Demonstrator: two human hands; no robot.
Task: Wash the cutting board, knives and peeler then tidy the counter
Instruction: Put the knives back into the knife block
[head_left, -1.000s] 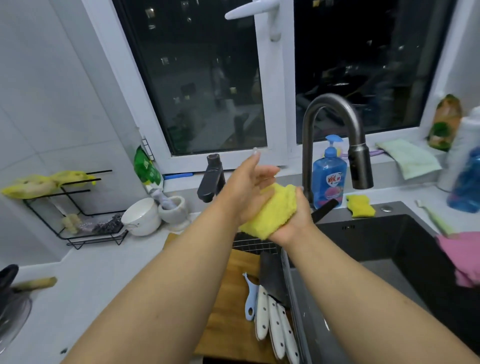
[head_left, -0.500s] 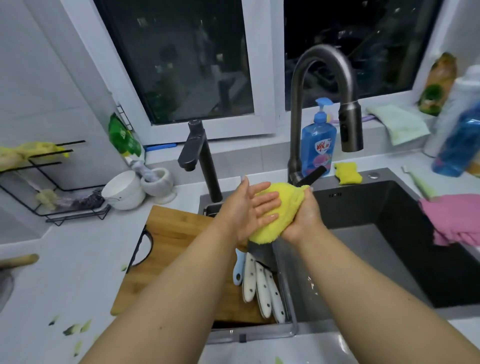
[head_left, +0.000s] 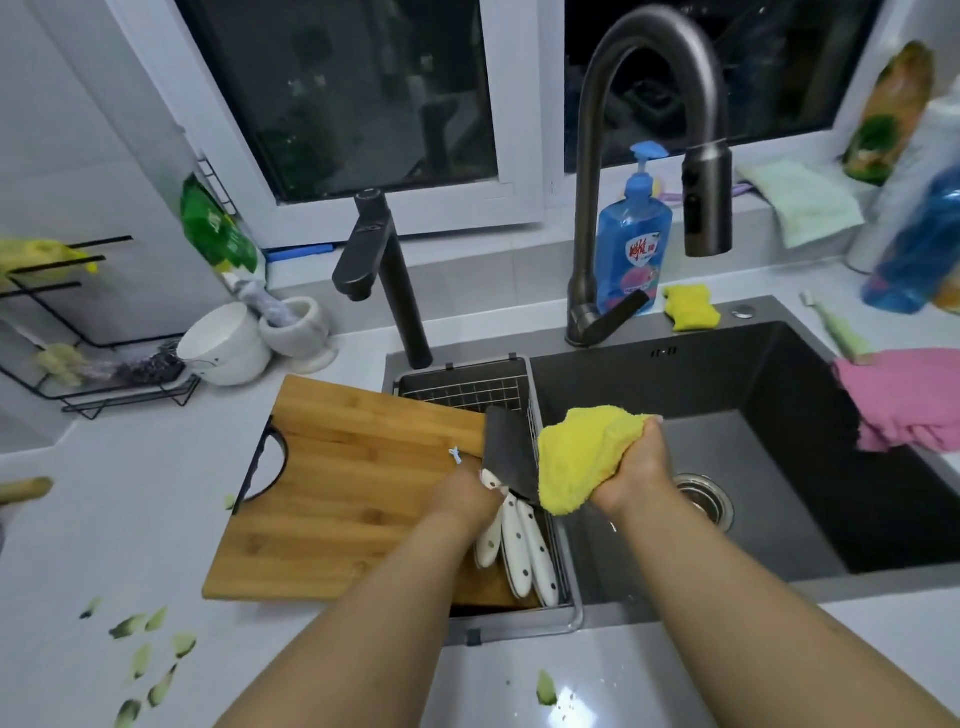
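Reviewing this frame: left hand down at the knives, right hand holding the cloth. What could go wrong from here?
1. The left hand reaches among the white-handled knives beside the cleaver blade; a cut seems possible.
2. The cutting board overhangs the drain basket; lifting a knife might tip or shift it.
3. The right hand grips the yellow cloth, so it cannot steady anything.

We see a pale grey counter (head_left: 130, 519) filling the frame's lower left, carrying a wooden cutting board (head_left: 343, 493) at centre that overhangs the sink's rack, green peel scraps (head_left: 150, 654) at lower left, and a white bowl (head_left: 223, 345) beside a stone mortar (head_left: 301, 332) at centre left.
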